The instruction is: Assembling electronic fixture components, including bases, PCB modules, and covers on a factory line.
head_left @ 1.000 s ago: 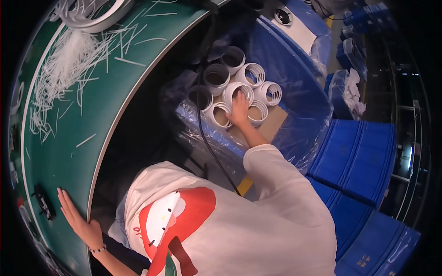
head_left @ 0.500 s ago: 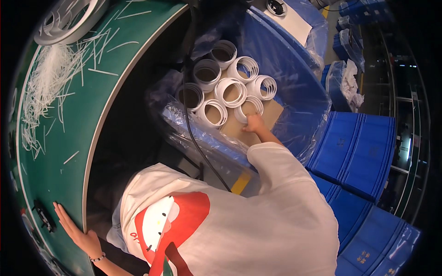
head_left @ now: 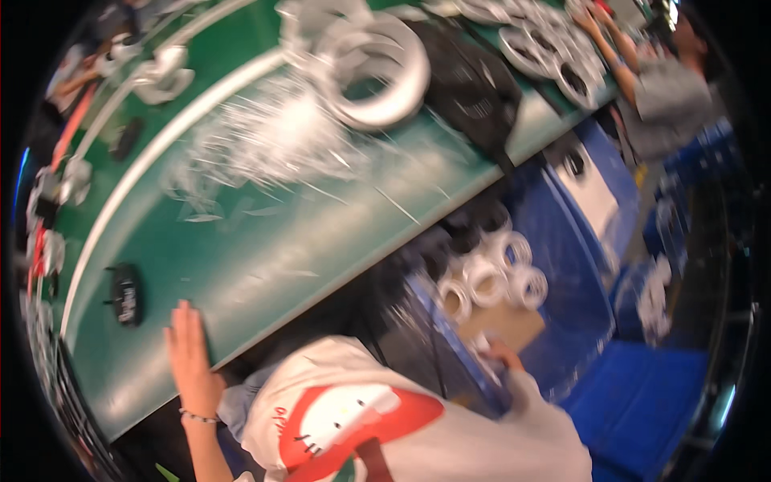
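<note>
My left hand [head_left: 191, 353] lies flat, fingers spread, on the near edge of the green worktop [head_left: 273, 265], gripping nothing. My right hand [head_left: 499, 351] reaches down into the blue bin [head_left: 590, 297]; blur keeps me from telling whether it grips anything. Just above it I count about four white tape rolls [head_left: 491, 277], clustered together. One black device [head_left: 126, 294] sits left of my left hand, and clear plastic strips [head_left: 265, 145] litter the worktop beyond.
</note>
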A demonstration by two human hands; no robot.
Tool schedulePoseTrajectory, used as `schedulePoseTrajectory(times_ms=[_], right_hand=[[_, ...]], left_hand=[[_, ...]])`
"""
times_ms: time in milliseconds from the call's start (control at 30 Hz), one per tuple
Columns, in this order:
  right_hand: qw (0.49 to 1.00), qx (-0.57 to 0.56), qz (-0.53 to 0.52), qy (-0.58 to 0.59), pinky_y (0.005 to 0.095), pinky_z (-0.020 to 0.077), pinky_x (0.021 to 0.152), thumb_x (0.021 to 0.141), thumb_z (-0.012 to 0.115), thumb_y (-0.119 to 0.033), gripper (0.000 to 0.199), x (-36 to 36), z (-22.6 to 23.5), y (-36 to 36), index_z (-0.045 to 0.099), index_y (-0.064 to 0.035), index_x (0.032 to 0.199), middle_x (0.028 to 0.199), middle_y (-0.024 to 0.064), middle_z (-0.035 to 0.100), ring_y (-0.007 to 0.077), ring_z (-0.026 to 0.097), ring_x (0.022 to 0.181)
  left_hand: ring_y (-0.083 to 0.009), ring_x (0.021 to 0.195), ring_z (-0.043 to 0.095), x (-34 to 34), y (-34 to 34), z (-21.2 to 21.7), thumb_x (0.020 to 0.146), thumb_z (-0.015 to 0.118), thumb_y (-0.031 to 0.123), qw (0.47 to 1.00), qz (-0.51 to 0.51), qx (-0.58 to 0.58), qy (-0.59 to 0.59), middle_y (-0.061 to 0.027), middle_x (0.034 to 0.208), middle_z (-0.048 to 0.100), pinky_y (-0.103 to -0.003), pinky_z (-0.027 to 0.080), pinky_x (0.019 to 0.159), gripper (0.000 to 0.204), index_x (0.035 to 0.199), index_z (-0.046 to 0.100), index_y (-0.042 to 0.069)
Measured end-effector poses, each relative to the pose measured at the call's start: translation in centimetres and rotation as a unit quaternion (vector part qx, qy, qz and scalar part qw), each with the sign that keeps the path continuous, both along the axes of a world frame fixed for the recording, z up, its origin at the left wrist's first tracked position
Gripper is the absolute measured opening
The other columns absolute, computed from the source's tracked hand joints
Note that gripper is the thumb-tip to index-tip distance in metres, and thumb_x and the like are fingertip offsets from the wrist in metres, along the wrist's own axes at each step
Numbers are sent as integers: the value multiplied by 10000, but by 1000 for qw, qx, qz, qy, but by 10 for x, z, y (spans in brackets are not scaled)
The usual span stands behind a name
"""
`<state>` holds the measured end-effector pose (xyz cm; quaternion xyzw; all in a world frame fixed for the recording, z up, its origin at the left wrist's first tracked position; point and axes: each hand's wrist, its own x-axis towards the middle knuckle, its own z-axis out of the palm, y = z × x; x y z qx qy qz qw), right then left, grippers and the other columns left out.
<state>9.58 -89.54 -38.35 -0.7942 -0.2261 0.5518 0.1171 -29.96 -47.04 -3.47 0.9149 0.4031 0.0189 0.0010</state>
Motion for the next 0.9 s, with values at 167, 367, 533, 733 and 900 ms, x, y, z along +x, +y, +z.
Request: schedulePoseTrajectory(times_ms=[167,367,533,733,900], right_hand=[[958,-92,-32,-271,358,441,840,420,826,-369,818,29,229,80,523,-26,1098,1047,193,575,297,558,981],[705,637,-299,-83,226,368,505,736,539,-62,266,20,378,200,508,11,990,674,22,477,87,444,543],[560,631,-411,345,212,372,434,745,477,-65,201,0,363,307,490,12,930,638,36,451,98,408,474],[600,586,-539,73,252,468,684,791,505,-69,376,-25,339,361,422,33,1143,991,147,532,190,551,770],[571,571,-494,-322,323,324,946,840,502,-98,487,-25,303,370,298,21,1266,1268,180,365,251,387,1153]], left_hand=[[-338,1256,269,-6,2,14,577,479,-110,999,-16,-41,4,-200,1351,274,-511,190,1012,712,1264,316,-28],[-369,1235,271,-3,20,40,607,635,96,983,-86,-160,28,-234,1338,255,-532,227,983,724,1247,327,-42],[-363,1231,284,-21,34,46,629,683,209,969,-150,-194,6,-225,1333,274,-519,247,977,725,1238,356,-11],[-291,1143,427,-47,72,71,695,632,184,932,-266,-242,-54,-157,1268,401,-467,324,950,563,1194,427,25],[-289,949,562,-36,182,103,684,571,55,939,-267,-152,-153,-132,1055,575,-443,421,861,366,1049,547,49]])
